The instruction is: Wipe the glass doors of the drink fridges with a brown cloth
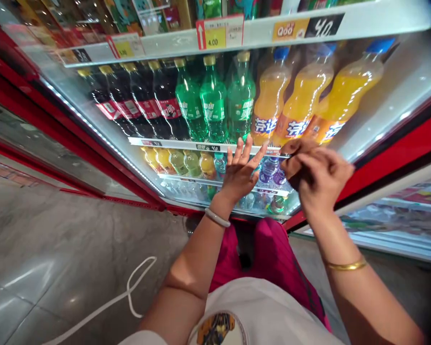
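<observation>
My left hand [240, 175] is spread before the glass front of a drinks cooler, with its fingertips in line with a shelf edge [179, 145]. Nothing is in it. To its right my right hand [323, 179] is curled, with thumb and fingers together; whether it holds anything is hidden. A darker hand shape beside it looks like its reflection in the glass. Beyond my hands stand orange soda bottles [301, 98] with blue caps, green soda bottles [213, 98] with yellowish caps, and dark cola bottles [165, 98]. Smaller drinks [192, 163] fill the shelf below.
The cooler's red frame [402, 165] slopes along the right, and another red-framed door [32, 115] stands at the left. Price tags [219, 34] line the upper shelf. A white cable [104, 309] loops over the grey floor [75, 239].
</observation>
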`<action>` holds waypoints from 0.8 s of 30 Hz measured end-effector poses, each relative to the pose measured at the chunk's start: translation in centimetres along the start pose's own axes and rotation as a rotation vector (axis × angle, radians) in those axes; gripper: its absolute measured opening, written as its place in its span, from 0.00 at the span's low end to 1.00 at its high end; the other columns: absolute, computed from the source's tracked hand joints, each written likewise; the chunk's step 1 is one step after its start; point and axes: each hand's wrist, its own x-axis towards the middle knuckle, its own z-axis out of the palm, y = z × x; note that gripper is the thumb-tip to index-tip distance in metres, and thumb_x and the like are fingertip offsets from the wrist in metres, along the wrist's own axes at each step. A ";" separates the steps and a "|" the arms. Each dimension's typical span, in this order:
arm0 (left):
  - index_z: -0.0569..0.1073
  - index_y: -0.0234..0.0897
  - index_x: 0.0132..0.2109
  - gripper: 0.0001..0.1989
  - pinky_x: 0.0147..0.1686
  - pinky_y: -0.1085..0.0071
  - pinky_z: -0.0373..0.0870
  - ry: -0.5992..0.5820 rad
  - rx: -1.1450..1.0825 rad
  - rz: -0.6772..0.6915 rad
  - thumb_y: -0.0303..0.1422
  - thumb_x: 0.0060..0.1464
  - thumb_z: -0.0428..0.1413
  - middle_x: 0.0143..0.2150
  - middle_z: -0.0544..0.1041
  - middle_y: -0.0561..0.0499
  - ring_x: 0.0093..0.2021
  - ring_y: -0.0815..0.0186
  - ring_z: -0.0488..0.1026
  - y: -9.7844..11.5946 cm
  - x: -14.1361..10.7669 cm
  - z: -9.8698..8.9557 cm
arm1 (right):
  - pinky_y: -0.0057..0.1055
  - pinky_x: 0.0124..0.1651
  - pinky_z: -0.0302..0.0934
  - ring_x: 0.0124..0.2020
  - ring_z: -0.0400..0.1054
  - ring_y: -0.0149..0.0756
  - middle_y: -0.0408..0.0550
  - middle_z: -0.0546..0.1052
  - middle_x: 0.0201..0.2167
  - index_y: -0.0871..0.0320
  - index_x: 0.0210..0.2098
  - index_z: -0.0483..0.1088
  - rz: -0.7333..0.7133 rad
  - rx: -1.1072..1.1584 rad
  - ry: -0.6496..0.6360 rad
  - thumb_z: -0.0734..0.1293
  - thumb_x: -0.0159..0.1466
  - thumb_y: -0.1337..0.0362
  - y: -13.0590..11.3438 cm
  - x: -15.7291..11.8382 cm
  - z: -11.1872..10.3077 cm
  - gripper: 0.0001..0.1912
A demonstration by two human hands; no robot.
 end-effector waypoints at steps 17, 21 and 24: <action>0.29 0.33 0.76 0.55 0.74 0.42 0.28 0.091 0.092 0.040 0.61 0.61 0.48 0.79 0.31 0.35 0.78 0.46 0.24 -0.7 -0.2 2.9 | 0.56 0.62 0.62 0.60 0.66 0.50 0.53 0.69 0.55 0.50 0.55 0.75 0.054 -0.002 0.170 0.66 0.64 0.71 0.3 0.5 -0.3 0.21; 0.31 0.31 0.76 0.55 0.73 0.40 0.29 0.126 0.118 0.033 0.63 0.60 0.46 0.79 0.33 0.33 0.78 0.44 0.27 -0.7 -0.1 3.3 | 0.58 0.64 0.60 0.63 0.62 0.54 0.56 0.66 0.58 0.51 0.60 0.71 0.041 -0.043 0.264 0.65 0.63 0.72 -1.9 4.8 0.1 0.26; 0.34 0.30 0.77 0.54 0.73 0.40 0.32 0.112 0.114 0.027 0.63 0.61 0.44 0.78 0.36 0.32 0.78 0.44 0.29 -0.9 -0.2 3.4 | 0.53 0.63 0.62 0.62 0.63 0.50 0.52 0.68 0.59 0.46 0.57 0.72 -0.117 -0.061 0.112 0.68 0.65 0.70 -2.9 3.1 2.1 0.23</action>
